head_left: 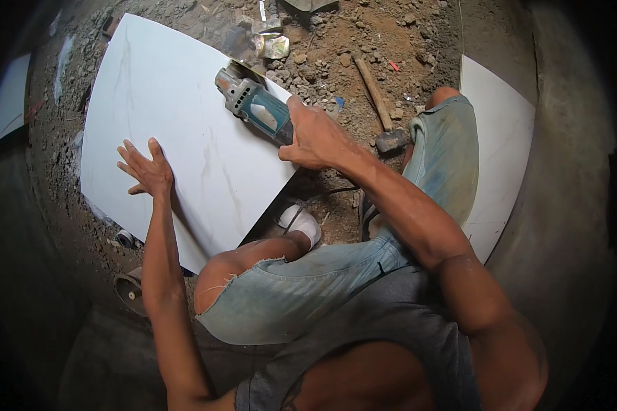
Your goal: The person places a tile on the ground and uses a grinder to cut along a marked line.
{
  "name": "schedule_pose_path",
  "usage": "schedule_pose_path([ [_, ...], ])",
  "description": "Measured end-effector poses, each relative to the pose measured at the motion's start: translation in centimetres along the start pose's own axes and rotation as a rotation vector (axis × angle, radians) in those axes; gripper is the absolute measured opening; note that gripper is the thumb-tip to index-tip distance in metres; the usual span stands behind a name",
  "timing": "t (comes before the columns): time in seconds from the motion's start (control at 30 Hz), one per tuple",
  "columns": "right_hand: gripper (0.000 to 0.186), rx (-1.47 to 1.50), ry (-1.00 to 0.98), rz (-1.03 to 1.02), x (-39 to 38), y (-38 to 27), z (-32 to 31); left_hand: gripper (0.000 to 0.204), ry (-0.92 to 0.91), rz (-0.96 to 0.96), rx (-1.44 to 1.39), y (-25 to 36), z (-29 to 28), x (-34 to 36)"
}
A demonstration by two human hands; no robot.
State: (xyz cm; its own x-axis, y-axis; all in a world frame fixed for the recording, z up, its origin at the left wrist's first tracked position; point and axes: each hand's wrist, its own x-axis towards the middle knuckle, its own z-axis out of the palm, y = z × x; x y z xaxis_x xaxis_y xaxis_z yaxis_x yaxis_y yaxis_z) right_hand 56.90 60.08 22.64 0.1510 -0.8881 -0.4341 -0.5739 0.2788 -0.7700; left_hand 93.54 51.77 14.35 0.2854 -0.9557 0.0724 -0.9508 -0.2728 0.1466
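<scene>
A large white tile [178, 116] with faint grey veining lies tilted in front of me, its lower end near my bent knee. My left hand [147, 170] presses flat on its left part, fingers spread. In my right hand [314, 135] is a teal angle grinder [257, 106], gripped round its body. The grinder's grey head is over the tile's far right edge, where a bit of the disc or guard [245, 68] shows; I cannot tell whether the disc touches the tile. A dark cord [329, 194] runs below the right wrist.
A wooden-handled hammer [373, 92] lies on the rubble to the right, its dark head [392, 140] beside my knee. Another white tile [497, 137] leans at the far right. Broken stones and soil [322, 41] cover the ground beyond. A round object [130, 291] sits by my left forearm.
</scene>
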Motion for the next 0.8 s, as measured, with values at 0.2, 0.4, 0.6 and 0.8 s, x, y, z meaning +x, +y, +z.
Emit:
schedule_pose_path([
  [0.2, 0.051, -0.023, 0.016, -0.012, -0.30, 0.28, 0.03, 0.088, -0.007, -0.003, 0.006, 0.12, 0.03, -0.01],
  [0.4, 0.052, -0.036, 0.025, -0.017, -0.62, 0.79, 0.20, 0.087, -0.009, 0.001, 0.011, -0.08, 0.13, 0.07],
  [0.6, 0.051, -0.054, 0.043, -0.009, -0.76, 0.90, 0.35, 0.088, -0.017, 0.001, -0.008, 0.18, -0.12, -0.03],
  [0.8, 0.047, -0.026, 0.046, 0.016, -0.85, 0.40, -0.01, 0.088, -0.018, 0.005, -0.015, 0.40, 0.04, 0.00],
])
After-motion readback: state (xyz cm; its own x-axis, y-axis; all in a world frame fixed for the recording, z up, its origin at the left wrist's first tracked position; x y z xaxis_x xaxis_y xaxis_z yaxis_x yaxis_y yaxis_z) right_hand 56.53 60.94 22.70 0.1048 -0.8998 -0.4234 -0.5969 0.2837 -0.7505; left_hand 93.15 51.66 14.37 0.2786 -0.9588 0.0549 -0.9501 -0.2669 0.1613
